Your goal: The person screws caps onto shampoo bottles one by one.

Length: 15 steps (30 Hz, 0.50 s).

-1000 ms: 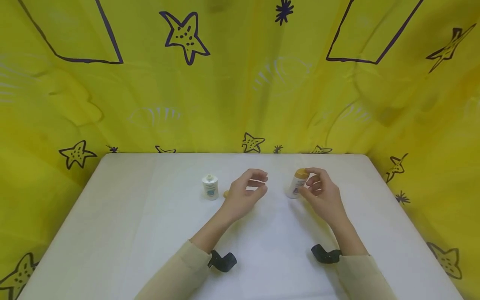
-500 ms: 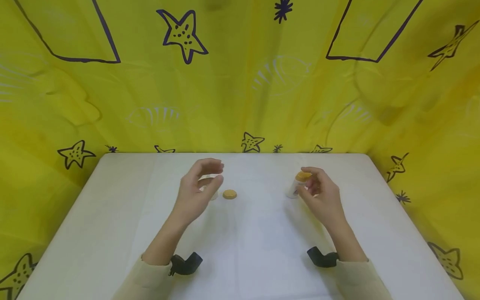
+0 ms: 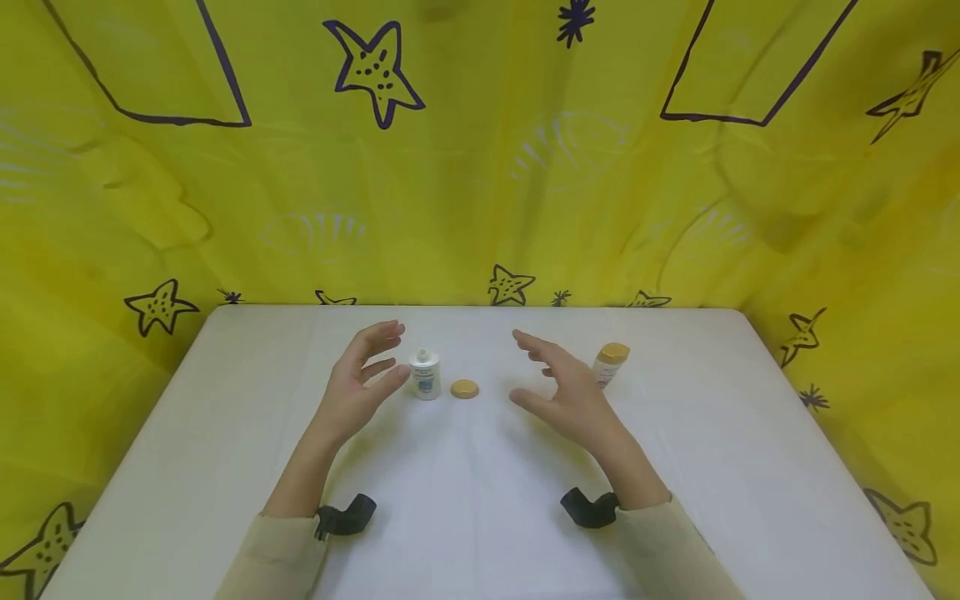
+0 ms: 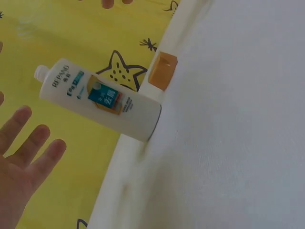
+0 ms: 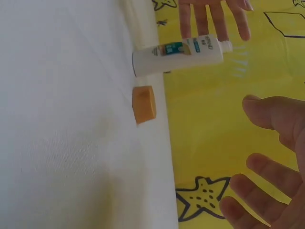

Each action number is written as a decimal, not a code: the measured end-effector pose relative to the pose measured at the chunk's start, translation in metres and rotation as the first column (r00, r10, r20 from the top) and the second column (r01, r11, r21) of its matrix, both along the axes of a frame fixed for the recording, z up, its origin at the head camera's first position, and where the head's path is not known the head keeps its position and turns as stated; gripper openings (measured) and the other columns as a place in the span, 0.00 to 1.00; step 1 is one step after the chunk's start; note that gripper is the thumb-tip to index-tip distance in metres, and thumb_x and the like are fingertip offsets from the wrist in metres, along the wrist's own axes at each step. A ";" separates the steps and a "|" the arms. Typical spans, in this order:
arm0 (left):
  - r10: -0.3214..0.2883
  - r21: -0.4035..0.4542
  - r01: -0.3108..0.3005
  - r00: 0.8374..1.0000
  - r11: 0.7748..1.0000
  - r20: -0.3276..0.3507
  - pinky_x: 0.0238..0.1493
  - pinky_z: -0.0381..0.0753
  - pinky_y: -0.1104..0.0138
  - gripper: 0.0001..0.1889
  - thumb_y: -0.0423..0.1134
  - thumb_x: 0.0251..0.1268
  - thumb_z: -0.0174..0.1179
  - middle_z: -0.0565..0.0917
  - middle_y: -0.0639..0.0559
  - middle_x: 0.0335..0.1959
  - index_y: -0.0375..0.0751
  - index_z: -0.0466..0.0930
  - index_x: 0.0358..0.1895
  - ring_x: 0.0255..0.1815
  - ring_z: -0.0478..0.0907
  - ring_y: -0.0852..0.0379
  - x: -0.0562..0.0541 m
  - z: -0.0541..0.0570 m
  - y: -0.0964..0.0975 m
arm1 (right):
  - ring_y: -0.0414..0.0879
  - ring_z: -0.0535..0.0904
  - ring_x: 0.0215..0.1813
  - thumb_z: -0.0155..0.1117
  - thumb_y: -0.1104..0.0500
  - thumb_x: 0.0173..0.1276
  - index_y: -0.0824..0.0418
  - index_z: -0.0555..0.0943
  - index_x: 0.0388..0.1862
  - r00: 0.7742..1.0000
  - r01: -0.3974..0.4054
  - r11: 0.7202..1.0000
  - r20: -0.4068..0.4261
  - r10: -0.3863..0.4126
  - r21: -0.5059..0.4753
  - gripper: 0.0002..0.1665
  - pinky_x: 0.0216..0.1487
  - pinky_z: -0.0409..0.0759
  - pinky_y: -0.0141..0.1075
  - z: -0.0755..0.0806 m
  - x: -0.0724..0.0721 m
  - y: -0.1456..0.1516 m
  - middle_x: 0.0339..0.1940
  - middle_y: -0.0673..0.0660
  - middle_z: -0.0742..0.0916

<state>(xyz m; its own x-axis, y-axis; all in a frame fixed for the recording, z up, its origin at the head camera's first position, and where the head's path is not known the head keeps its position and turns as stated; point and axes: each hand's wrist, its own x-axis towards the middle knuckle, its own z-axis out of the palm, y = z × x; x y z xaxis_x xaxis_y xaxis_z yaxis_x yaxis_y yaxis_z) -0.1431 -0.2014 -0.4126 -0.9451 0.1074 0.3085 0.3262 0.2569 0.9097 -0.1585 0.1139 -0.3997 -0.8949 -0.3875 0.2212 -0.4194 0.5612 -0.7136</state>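
An uncapped white bottle (image 3: 426, 377) with a blue-green label stands upright on the table, its narrow neck bare. Just right of it lies an orange cap (image 3: 465, 389), flat on the cloth. My left hand (image 3: 356, 385) hovers left of the bottle, fingers loosely bent and holding nothing; the thumb tip comes close to the bottle's side. On the other side my right hand (image 3: 564, 392) is in the air with thumb and fingers spread, between the cap and a second bottle (image 3: 609, 365) with an orange cap. That second bottle is partly hidden behind the right hand.
A white-covered table (image 3: 480, 500) carries these things. Behind and at both sides hangs a yellow curtain (image 3: 450, 183) with dark starfish drawings. Black wrist-worn devices (image 3: 347, 515) sit at both cuffs.
The left hand has moved left, past the uncapped bottle, uncovering the cap and bottle. The right hand has let go of the capped bottle and shifted left, leaving it standing.
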 end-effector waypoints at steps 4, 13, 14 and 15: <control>-0.030 -0.008 0.031 0.998 0.999 0.054 0.67 0.71 0.44 0.33 0.36 0.67 0.64 0.71 0.48 0.71 0.47 0.63 0.73 0.71 0.68 0.44 -0.002 -0.009 -0.006 | 0.52 0.74 0.69 0.75 0.54 0.62 0.41 0.63 0.77 0.996 -0.050 0.999 0.072 0.049 0.010 0.47 0.63 0.78 0.52 -0.008 -0.005 -0.018 0.73 0.50 0.74; -0.113 0.021 0.111 0.976 0.994 0.188 0.67 0.71 0.44 0.36 0.39 0.67 0.66 0.68 0.44 0.73 0.53 0.60 0.75 0.72 0.66 0.37 -0.011 -0.028 -0.011 | 0.50 0.75 0.68 0.75 0.56 0.62 0.40 0.64 0.77 0.978 -0.092 0.995 0.183 0.096 -0.029 0.47 0.65 0.77 0.48 -0.030 -0.015 -0.048 0.72 0.51 0.75; -0.119 0.021 0.117 0.974 0.993 0.192 0.67 0.70 0.44 0.36 0.38 0.67 0.66 0.68 0.42 0.73 0.52 0.60 0.75 0.72 0.66 0.36 -0.011 -0.030 -0.010 | 0.50 0.75 0.68 0.75 0.56 0.62 0.40 0.64 0.77 0.977 -0.090 0.996 0.194 0.093 -0.026 0.47 0.65 0.76 0.48 -0.031 -0.016 -0.050 0.72 0.50 0.75; -0.123 0.019 0.121 0.973 0.992 0.197 0.67 0.70 0.44 0.36 0.38 0.66 0.66 0.68 0.42 0.73 0.51 0.60 0.75 0.72 0.66 0.36 -0.012 -0.031 -0.010 | 0.49 0.75 0.68 0.75 0.56 0.62 0.40 0.65 0.76 0.976 -0.086 0.996 0.200 0.088 -0.017 0.46 0.65 0.76 0.48 -0.033 -0.016 -0.053 0.72 0.49 0.75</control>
